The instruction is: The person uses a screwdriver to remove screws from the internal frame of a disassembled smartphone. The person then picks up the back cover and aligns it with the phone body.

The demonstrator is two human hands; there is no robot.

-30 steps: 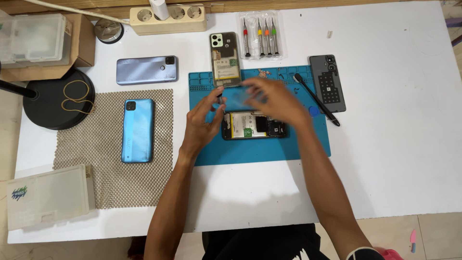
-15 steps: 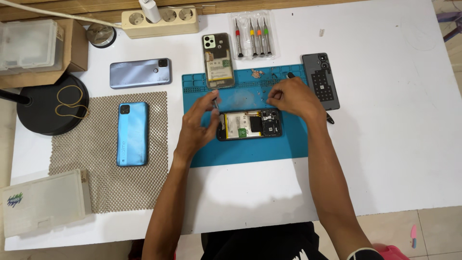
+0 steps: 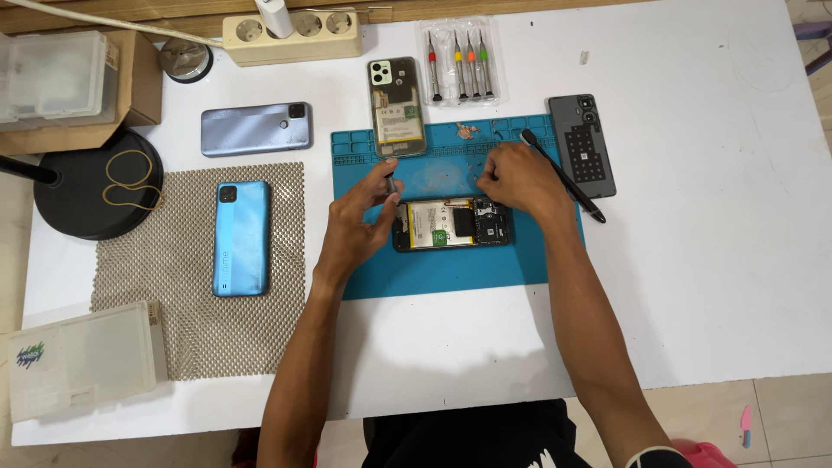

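The open phone (image 3: 451, 224) is lying sideways on the blue mat (image 3: 520, 264), between both hands. The left hand (image 3: 360, 225) is pinching a small dark tool (image 3: 391, 184) just above its left end. The right hand (image 3: 518, 180) is curling over the right end; I cannot tell what its fingers are holding.

A single head-worn camera looks steeply down from close above onto the blue work mat (image 3: 451, 269), the table's far edge topmost.
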